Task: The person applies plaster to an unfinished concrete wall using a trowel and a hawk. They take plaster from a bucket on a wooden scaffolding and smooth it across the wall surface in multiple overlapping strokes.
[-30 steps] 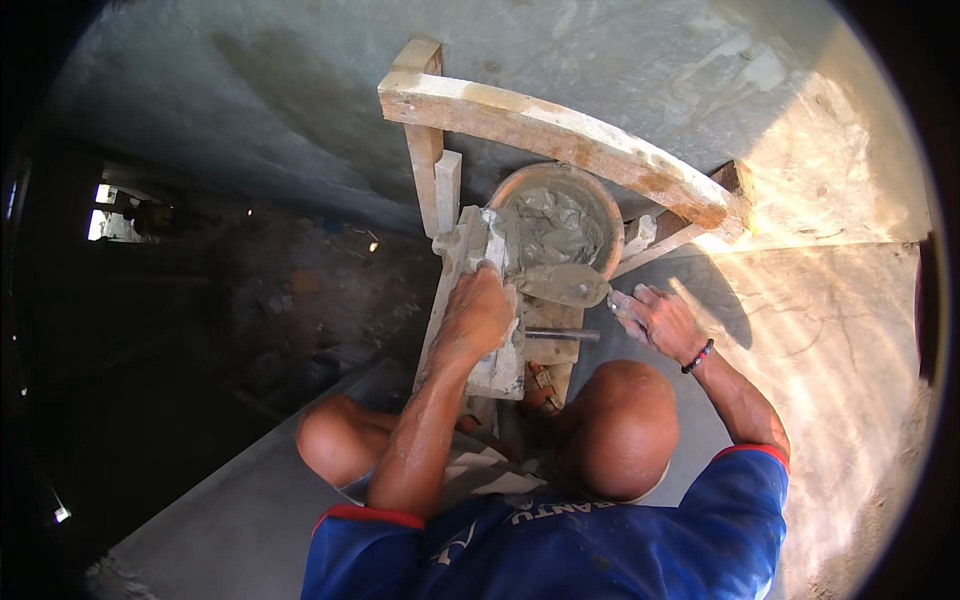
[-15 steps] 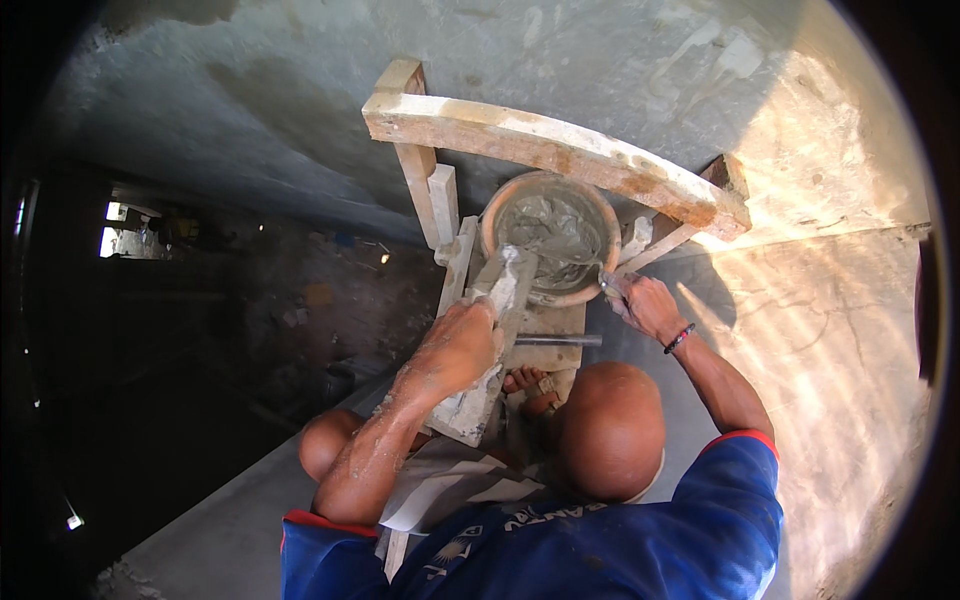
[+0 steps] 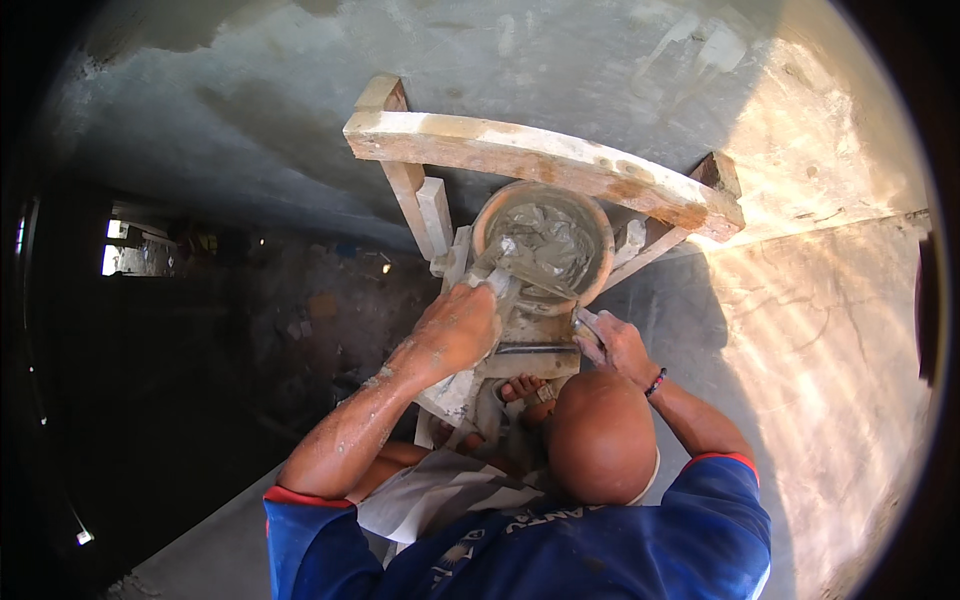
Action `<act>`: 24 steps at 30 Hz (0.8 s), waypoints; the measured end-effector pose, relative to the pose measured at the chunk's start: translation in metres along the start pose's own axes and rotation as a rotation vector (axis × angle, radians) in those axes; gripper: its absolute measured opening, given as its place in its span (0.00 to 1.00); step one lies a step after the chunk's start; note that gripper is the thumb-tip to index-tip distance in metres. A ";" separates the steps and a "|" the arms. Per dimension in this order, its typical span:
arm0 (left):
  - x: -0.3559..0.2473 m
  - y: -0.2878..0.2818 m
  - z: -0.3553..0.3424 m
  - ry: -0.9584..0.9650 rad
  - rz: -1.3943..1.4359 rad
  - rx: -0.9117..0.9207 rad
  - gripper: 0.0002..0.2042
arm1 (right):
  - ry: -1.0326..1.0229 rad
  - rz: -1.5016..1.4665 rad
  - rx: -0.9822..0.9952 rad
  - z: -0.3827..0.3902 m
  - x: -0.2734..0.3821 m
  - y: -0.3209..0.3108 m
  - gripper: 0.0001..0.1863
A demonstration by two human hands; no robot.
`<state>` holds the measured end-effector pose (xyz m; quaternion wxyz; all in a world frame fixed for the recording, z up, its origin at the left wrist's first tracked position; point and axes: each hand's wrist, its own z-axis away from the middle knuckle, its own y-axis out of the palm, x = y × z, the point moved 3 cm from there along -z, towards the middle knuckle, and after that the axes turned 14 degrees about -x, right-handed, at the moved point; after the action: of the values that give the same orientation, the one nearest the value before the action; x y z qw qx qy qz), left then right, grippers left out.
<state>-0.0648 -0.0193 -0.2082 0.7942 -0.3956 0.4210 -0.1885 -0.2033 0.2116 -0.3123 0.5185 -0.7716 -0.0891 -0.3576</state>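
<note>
You look to be at the loading step: drawing wet grey mortar (image 3: 548,240) out of the round basin (image 3: 600,262) that sits under the curved beam of the wooden trestle (image 3: 540,160). Your left hand (image 3: 455,330) is just at the near-left rim of the basin, fingers wrapped tight round a mortar-caked flat board (image 3: 478,290) whose upper end tips over that rim and touches the mix. Your right hand (image 3: 615,345) is at the near-right rim, fingers curled close round what looks like a thin tool (image 3: 585,325); its working end is too small to make out. The mortar lies just beyond both sets of fingers, inside the basin. The next move calls for keeping the board steady against the rim while mix is pulled onto it
</note>
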 end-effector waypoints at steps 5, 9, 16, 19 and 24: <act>-0.019 -0.016 0.003 -0.107 0.052 0.141 0.12 | 0.043 0.030 0.001 -0.003 -0.013 0.012 0.24; -0.001 -0.016 0.016 0.093 0.041 0.074 0.15 | 0.198 0.198 0.100 -0.015 -0.041 0.000 0.23; 0.041 -0.041 -0.011 0.258 -0.225 -0.004 0.18 | 0.116 0.008 -0.118 -0.016 -0.048 -0.047 0.21; 0.051 -0.047 -0.029 0.347 -0.302 0.005 0.23 | -0.221 0.186 -0.095 -0.014 -0.052 -0.068 0.20; 0.060 -0.055 -0.044 0.467 -0.310 -0.011 0.21 | -0.247 0.258 -0.002 -0.011 -0.073 -0.094 0.22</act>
<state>-0.0650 -0.1121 -0.2106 0.6350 -0.4055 0.5282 -0.3916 -0.3091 0.2611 -0.2875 0.5445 -0.8151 -0.0519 -0.1909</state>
